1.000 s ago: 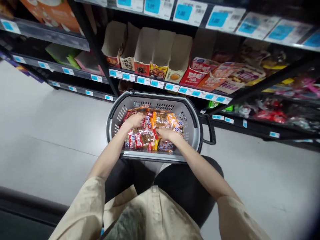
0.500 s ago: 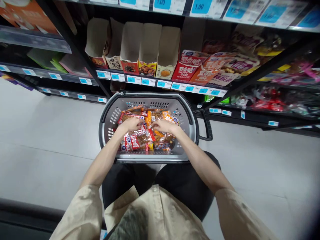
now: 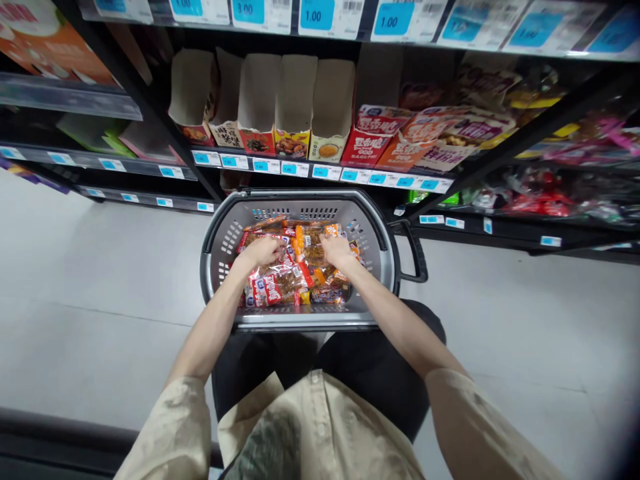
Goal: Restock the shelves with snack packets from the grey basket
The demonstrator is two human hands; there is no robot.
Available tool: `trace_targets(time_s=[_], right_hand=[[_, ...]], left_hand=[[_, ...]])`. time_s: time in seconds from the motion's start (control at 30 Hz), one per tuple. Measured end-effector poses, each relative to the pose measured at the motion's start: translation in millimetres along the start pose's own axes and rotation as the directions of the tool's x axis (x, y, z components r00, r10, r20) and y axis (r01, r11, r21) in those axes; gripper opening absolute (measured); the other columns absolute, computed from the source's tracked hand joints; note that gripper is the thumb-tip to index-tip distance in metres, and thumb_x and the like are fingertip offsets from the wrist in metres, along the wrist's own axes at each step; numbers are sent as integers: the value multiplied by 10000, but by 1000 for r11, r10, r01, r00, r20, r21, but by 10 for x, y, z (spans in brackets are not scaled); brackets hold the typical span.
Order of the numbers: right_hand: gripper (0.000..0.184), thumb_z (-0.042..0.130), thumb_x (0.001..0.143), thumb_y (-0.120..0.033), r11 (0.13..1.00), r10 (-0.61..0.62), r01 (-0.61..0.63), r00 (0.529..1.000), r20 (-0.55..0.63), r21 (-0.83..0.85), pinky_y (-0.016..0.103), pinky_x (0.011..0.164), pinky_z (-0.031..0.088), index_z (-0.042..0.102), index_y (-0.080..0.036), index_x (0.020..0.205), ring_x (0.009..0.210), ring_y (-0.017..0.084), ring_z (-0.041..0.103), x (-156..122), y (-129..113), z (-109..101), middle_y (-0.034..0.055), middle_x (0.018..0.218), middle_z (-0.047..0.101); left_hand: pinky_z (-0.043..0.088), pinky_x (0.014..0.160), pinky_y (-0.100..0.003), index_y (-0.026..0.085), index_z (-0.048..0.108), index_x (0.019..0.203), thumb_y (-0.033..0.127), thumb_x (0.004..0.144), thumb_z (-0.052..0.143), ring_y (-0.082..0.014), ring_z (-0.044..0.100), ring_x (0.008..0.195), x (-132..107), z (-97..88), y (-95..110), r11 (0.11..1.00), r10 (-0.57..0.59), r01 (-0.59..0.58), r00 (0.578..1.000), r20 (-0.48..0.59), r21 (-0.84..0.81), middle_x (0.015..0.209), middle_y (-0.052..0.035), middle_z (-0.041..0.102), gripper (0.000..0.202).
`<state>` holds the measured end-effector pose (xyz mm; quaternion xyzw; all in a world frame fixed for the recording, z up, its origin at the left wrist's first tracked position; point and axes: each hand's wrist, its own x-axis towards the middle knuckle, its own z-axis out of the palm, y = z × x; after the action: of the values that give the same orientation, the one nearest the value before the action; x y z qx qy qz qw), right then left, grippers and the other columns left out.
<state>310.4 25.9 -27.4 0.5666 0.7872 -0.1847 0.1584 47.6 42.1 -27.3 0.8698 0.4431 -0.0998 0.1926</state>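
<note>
A grey shopping basket (image 3: 367, 303) with perforated walls stands in front of my knees, holding several shiny snack packets. Inside it, my right hand (image 3: 337, 252) pinches the right edge of an orange snack packet (image 3: 312, 252) with a clear middle. My left hand (image 3: 265, 251) lies among the red packets on the left, its fingers curled down; whatever they hold, if anything, is hidden. Nearer to me a red-and-clear snack packet (image 3: 281, 285) lies flat, clear of both hands. Darker packets (image 3: 327, 294) show beside it at the right.
The basket's black handle (image 3: 419, 257) sticks out to the right. Behind the basket is a shelf with open-topped cartons (image 3: 293, 110) and red snack bags (image 3: 373, 133). Price tags (image 3: 320, 172) line the shelf edge. Pale floor (image 3: 100, 267) extends on both sides.
My right hand has shifted right and slightly away from me, onto the orange packet's edge. That packet now shows more fully. My left hand stays about where it was.
</note>
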Motion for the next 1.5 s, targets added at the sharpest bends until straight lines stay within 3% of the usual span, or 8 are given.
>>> trace_targets(time_s=[0.17, 0.27, 0.43, 0.8, 1.03, 1.17, 1.33, 1.5], right_hand=[[1288, 1009, 605, -230, 996, -86, 81, 988, -126, -49, 567, 1297, 261, 280, -153, 1665, 1617, 439, 233, 67, 5, 187, 261, 1770, 151], [1418, 1048, 531, -288, 997, -79, 77, 992, -96, -22, 573, 1285, 263, 227, -159, 1680, 1600, 459, 248, 125, 17, 269, 278, 1752, 182], [1205, 991, 621, -243, 995, -88, 78, 983, -158, -67, 524, 1202, 370, 328, -117, 1620, 1436, 409, 449, 126, -65, 285, 270, 1554, 474], [647, 706, 834, -123, 995, -99, 97, 991, -95, -20, 447, 1084, 482, 470, -88, 1435, 1353, 375, 553, 34, -251, 63, 255, 1449, 580], [459, 598, 895, -141, 981, -159, 188, 927, -340, 55, 410, 1006, 453, 524, -168, 1347, 1204, 325, 676, -82, -361, -418, 159, 1268, 738], [415, 625, 927, -213, 978, -188, 208, 931, -313, 33, 431, 992, 475, 564, -169, 1336, 1211, 339, 675, -90, -295, -436, 165, 1295, 723], [626, 779, 886, -438, 990, -140, 140, 988, -67, 7, 448, 1037, 502, 573, -112, 1378, 1304, 385, 626, 8, -160, -168, 241, 1429, 635], [1050, 853, 807, -546, 994, -102, 100, 992, -76, -34, 568, 1149, 415, 341, -84, 1599, 1426, 449, 496, 77, -292, 147, 298, 1539, 524]], left_hand=[[544, 813, -289, 220, 744, 1137, 237, 960, 529, -232, 755, 939, 12, 17, -42, 999, 40, -39, 999, -14, 5, 990, -75, 811, 279], [550, 806, -294, 222, 742, 1173, 253, 973, 517, -238, 760, 945, 11, 24, -41, 1000, 20, -20, 1000, -14, -4, 983, -77, 813, 303], [558, 821, -303, 213, 735, 1229, 259, 971, 529, -245, 763, 946, 3, 17, -44, 1000, -2, 1, 1000, -13, -11, 989, -87, 818, 333], [547, 802, -290, 213, 727, 1188, 291, 1001, 539, -242, 762, 957, -31, -8, -104, 1000, -23, 22, 999, -47, -20, 1014, -84, 810, 276], [549, 945, -357, 166, 739, 1087, 336, 1065, 330, -252, 742, 962, 2, -88, -40, 916, -97, -51, 934, -344, -398, 1080, -103, 799, 443], [555, 974, -372, 166, 732, 1174, 319, 1018, 425, -266, 739, 1039, 47, -21, -91, 907, -66, -92, 932, -356, -410, 1172, -117, 781, 377], [538, 1054, -413, 145, 733, 1228, 257, 934, 576, -301, 719, 1139, 90, 157, -199, 969, 78, -125, 973, -216, -213, 1227, -163, 746, 352], [526, 1099, -418, 158, 737, 1252, 262, 939, 599, -311, 706, 1209, 87, 208, -255, 978, 47, -78, 985, -163, -191, 1291, -168, 735, 358]])
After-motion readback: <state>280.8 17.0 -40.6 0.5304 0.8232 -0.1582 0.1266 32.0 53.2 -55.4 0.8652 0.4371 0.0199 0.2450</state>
